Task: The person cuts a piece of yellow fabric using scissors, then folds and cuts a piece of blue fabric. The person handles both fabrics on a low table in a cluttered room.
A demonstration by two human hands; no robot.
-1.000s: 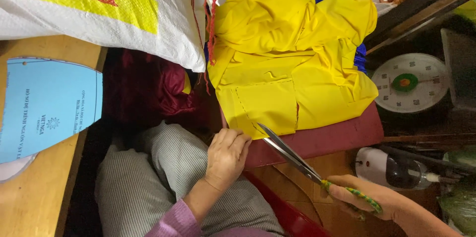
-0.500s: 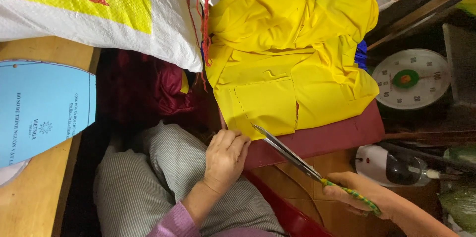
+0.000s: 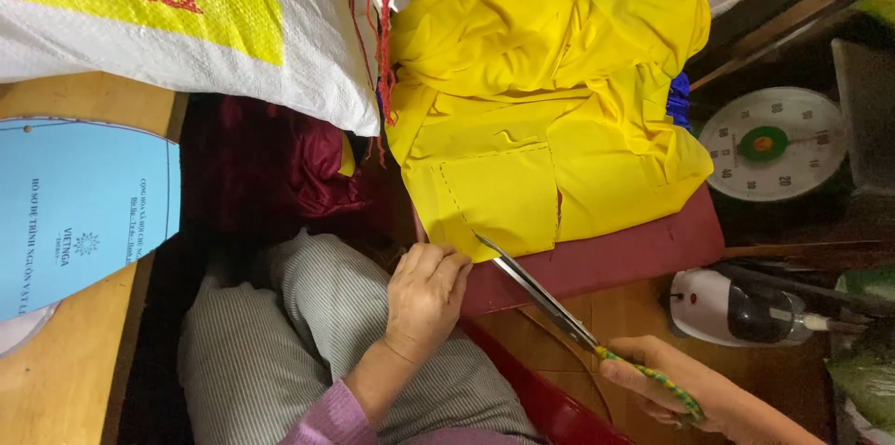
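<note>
Yellow fabric (image 3: 550, 119) spread over maroon cloth (image 3: 606, 263), lower edge pinched by left hand (image 3: 424, 301). Scissors (image 3: 559, 310) gripped at wrapped handles by right hand (image 3: 667, 389), blade tips laid against fabric edge beside left fingers.

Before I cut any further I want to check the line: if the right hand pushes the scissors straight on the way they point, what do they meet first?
The right hand holds the scissors, tips aimed up-left. Their point already sits at the lower edge of the yellow fabric, close beside the left hand, so they would most likely enter the fabric first.
</note>
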